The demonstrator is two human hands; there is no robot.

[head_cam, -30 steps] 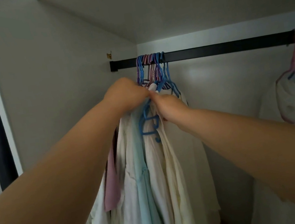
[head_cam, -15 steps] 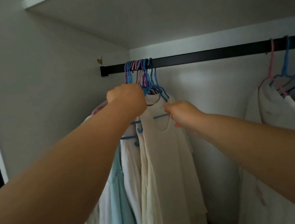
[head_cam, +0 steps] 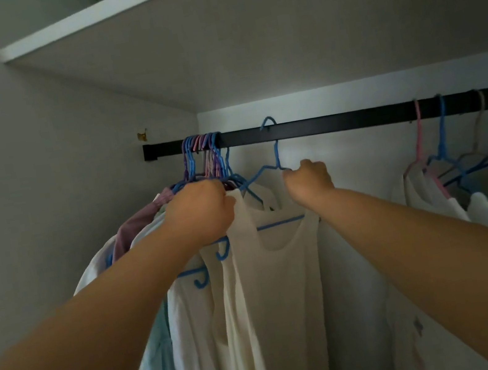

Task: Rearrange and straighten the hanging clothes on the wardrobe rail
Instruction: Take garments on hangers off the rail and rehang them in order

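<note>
Blue hanger (head_cam: 275,159) with cream top (head_cam: 272,277), gripped at its shoulder by right hand (head_cam: 309,181), hooked on rail (head_cam: 339,122) apart from bunch (head_cam: 204,159). Left hand (head_cam: 199,209) clasping bunch. Early: bunch crowded, spreading left.

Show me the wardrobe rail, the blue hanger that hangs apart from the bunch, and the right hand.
wardrobe rail (head_cam: 339,123), head view, bare middle stretch of the bar.
blue hanger (head_cam: 277,153), head view, its neck below the hook.
right hand (head_cam: 309,181), head view, back of the hand.
</note>
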